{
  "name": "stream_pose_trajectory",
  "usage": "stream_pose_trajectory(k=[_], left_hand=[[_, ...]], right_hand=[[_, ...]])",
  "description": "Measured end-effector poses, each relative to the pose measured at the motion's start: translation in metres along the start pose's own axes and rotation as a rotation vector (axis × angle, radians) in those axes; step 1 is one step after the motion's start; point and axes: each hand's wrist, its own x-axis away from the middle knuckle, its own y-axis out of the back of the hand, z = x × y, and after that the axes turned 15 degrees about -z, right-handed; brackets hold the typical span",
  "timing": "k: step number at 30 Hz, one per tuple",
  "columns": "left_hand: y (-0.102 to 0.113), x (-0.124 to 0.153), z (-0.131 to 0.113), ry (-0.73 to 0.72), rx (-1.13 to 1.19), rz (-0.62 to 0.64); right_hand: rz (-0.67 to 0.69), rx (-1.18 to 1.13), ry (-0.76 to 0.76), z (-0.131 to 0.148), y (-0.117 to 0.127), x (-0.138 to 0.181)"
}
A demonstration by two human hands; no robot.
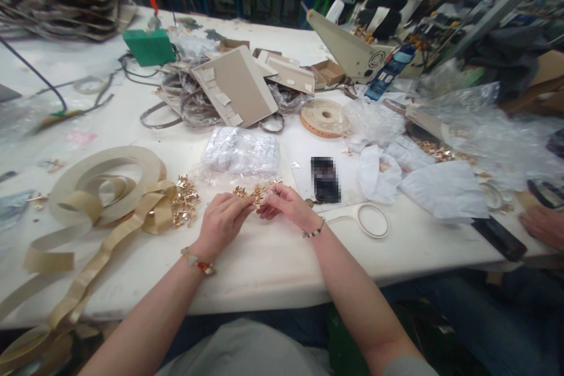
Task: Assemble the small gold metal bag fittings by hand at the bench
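Pinching gold-coloured fittings [258, 195], your left hand [224, 218] and right hand [285, 205] work right of the beige tape roll [147, 165].

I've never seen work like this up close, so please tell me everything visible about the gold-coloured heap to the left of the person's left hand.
The heap is a loose jumble of small, shiny, gold-coloured pieces, metal by the look, with thin prongs pointing many ways. It lies on the white table, right beside the beige strip and apart from the left hand. Single shapes are too small to make out clearly.
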Motion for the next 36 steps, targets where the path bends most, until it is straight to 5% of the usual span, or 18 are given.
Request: stream_pose_trajectory(k=[7, 17, 27, 36], left_hand=[[-0.004, 0.001, 0.014, 0.269, -0.148, 0.108], [-0.013, 0.007, 0.022, 0.342, -0.330, 0.346], [-0.004, -0.004, 0.012, 0.559, -0.113, 0.143], [-0.002, -0.003, 0.010, 0.438, -0.119, 0.119]], right_hand=[[0.031, 0.087, 0.066, 0.000, 0.004, -0.001], [0.070, 0.272, 0.225, -0.009, 0.008, -0.005], [0.060, 0.344, 0.289, -0.013, 0.013, -0.005], [0.033, 0.310, 0.292, -0.006, 0.010, -0.001]])
